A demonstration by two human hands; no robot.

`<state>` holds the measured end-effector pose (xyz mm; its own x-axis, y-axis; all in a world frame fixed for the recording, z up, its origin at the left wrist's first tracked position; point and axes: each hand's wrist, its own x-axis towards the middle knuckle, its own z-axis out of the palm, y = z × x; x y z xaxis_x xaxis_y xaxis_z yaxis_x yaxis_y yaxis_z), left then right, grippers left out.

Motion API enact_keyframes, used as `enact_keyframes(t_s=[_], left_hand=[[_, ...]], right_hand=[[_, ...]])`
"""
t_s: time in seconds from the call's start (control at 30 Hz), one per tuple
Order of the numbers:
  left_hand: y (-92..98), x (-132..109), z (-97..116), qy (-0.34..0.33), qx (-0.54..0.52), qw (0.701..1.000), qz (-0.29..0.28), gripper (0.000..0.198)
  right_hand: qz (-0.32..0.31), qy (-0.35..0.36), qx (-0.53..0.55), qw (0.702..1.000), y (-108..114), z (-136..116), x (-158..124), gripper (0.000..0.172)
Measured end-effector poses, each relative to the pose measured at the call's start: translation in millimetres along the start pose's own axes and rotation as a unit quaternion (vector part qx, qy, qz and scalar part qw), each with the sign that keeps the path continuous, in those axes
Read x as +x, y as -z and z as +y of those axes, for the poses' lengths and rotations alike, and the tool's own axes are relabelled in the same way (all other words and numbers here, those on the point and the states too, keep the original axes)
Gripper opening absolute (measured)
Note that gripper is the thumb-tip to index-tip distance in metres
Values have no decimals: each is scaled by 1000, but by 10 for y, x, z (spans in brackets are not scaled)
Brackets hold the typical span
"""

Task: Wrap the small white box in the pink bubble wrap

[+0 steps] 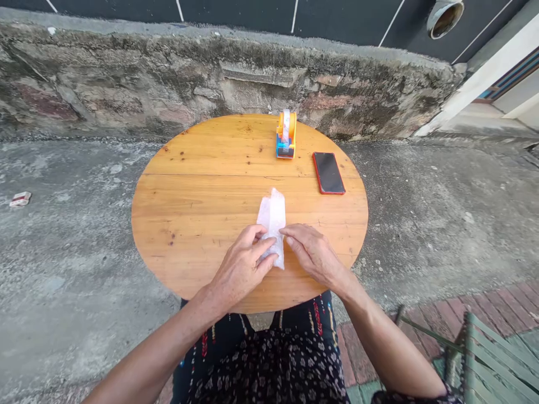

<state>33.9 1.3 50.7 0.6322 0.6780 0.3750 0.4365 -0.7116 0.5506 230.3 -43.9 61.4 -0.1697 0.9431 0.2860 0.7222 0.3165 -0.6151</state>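
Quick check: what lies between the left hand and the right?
The white wrap lies between the left hand and right hand, on the table; the head view shows it.

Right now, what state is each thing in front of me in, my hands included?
Bubble wrap: folded, lying on the wooden table.
Tape dispenser: upright, loaded.
Smartphone: face up, screen dark.
Left hand: fingers spread over the wrap.
Right hand: fingers at the wrap's right edge, grip unclear.
Wall pipe: open end, uncapped.
Small carton: lying on the concrete ground.
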Motion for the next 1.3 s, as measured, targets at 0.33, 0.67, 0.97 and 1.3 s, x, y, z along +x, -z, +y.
enact_keyframes(t_s=[0.33,0.67,0.97,1.3], left_hand=[[24,36,5,-29,39,999,-21,24],[75,92,13,-55,33,997,-44,22],[116,139,19,-49,27,996,-65,15],[111,142,18,-34,15,997,-67,17]], right_hand=[[-4,25,-37,999,-91,-80,19,27],[-6,16,-39,999,-146,-64,13,29],[42,-18,-19,999,-178,-53,-112,34],[10,34,-63,997,-270,-12,-339,64]])
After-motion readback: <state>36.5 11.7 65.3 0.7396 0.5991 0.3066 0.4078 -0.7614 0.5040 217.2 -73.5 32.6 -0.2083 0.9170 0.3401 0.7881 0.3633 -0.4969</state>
